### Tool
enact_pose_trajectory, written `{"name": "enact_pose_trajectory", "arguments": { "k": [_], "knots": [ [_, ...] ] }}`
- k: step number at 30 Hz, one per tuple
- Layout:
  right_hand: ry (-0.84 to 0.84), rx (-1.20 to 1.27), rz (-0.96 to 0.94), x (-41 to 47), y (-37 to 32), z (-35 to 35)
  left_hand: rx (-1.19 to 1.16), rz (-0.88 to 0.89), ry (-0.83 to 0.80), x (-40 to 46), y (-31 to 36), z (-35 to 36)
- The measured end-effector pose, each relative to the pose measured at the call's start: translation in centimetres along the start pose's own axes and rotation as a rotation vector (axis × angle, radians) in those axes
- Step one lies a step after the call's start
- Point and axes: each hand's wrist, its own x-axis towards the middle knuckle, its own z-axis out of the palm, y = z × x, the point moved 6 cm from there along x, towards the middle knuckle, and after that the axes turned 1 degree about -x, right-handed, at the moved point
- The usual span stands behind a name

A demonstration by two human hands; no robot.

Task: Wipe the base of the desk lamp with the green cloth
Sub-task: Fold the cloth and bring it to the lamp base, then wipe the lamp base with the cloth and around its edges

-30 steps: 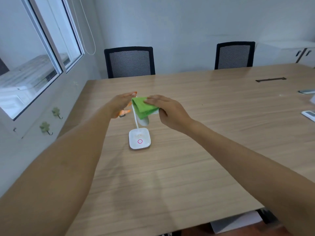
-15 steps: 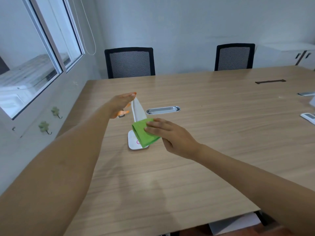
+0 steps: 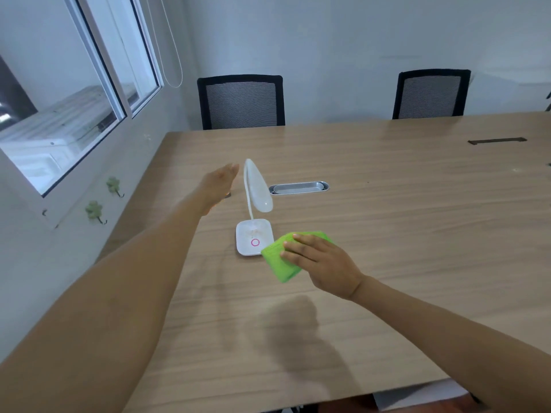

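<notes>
Right hand point(image 3: 323, 263) pressing flat, fingers extended, on the folded green cloth point(image 3: 281, 259) just right of the lamp base point(image 3: 253, 236), left hand point(image 3: 219, 186) open beside the lamp head point(image 3: 259, 187): wiping step apparently starting, next sweeping leftward across the base.

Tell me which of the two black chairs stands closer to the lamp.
The left chair, nearer the window. The lamp stands almost straight in front of it; the other chair is farther along the table's far edge, to the right.
</notes>
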Motion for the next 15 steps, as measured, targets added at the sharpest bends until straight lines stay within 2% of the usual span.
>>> {"name": "enact_pose_trajectory", "arguments": {
  "k": [3, 7, 10, 15],
  "knots": [
    [-0.094, 0.049, 0.110, 0.6, 0.9, 2.8, 0.302, 0.049, -0.086, -0.8, -4.8, 0.6],
    [-0.206, 0.106, 0.223, 2.1, 1.5, 5.9, 0.566, -0.124, -0.093, -1.7, -14.0, 1.2],
    [-0.234, 0.145, 0.276, 3.6, 1.5, 8.0, 0.708, -0.213, -0.117, -3.4, -19.0, 2.1],
    [-0.250, 0.242, 0.360, 7.3, 1.4, 11.3, 0.862, -0.184, -0.129, -5.9, -23.2, 3.5]
  ]
}}
